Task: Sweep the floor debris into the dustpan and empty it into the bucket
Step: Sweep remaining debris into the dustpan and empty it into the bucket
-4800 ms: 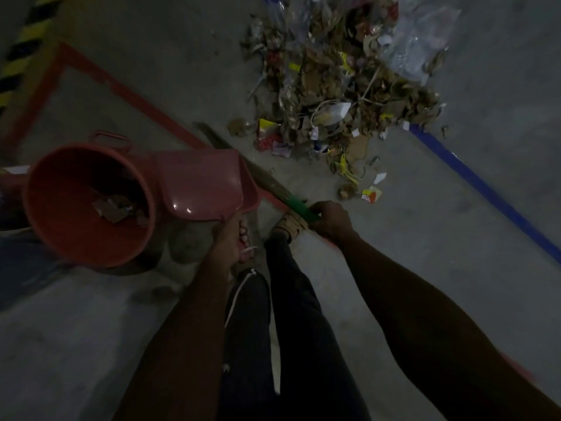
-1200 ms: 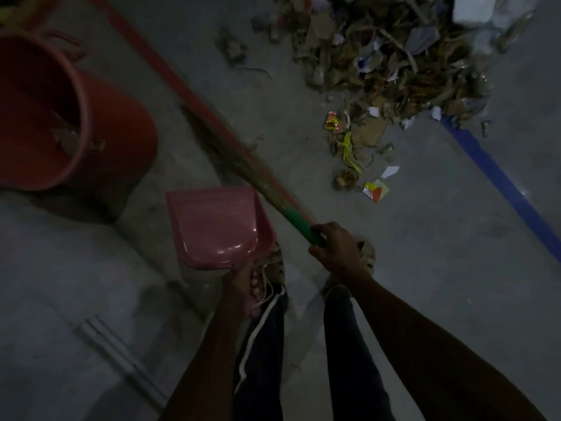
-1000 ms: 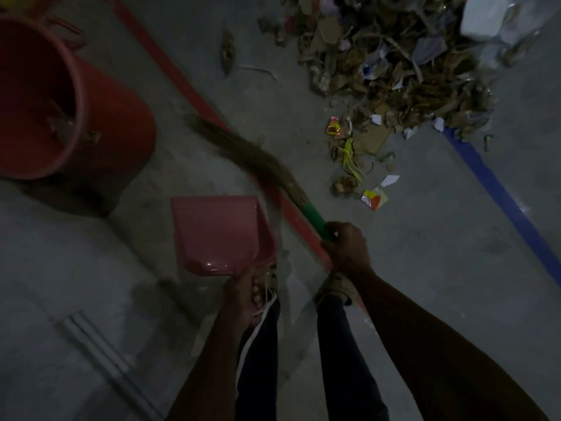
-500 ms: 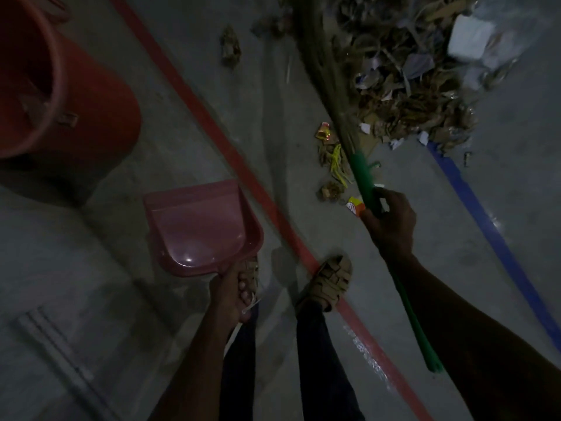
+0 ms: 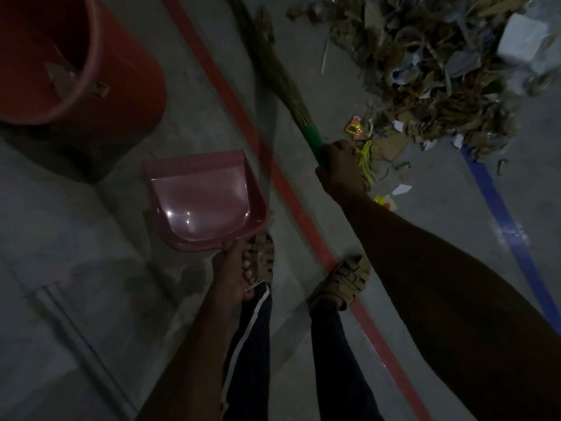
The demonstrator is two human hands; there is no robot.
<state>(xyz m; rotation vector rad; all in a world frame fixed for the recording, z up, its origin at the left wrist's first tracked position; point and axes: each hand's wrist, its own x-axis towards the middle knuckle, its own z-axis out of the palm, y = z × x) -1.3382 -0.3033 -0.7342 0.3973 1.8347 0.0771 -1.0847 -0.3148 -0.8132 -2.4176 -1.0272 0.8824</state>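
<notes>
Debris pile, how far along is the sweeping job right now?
Done: a few scraps already lie in the red bucket. In hand: the left hand holds an empty pink dustpan, the right hand grips the broom. Left: most of the debris pile remains on the floor.

The bucket (image 5: 76, 65) stands at far left, with scraps inside it. The dustpan (image 5: 203, 202) sits nearer, to its right, held by the left hand (image 5: 232, 270) at its near end. A floor stripe (image 5: 273, 174) runs between dustpan and broom (image 5: 282, 77), which the right hand (image 5: 341, 168) holds. The debris pile (image 5: 440, 71) lies far right, behind that hand.
</notes>
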